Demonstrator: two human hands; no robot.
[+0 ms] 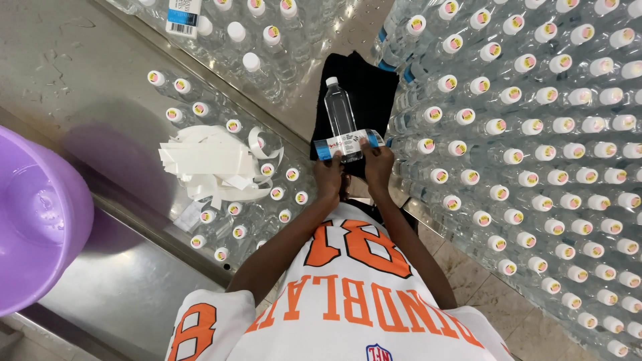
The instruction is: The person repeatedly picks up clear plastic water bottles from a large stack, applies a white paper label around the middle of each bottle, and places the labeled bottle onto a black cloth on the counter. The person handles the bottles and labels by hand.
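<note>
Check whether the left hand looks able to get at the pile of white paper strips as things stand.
Probably yes, once freed. The left hand is pressing the label on the clear bottle, but the pile of white strips lies on bottle caps just to its left, with nothing standing between them.

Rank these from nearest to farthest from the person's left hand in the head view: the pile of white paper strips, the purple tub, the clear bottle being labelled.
1. Clear bottle: at the left hand, whose fingers hold its label, just above the hand.
2. Pile of white paper strips: to the left, lying on bottle caps.
3. Purple tub: farthest, at the left edge of the picture.
</note>
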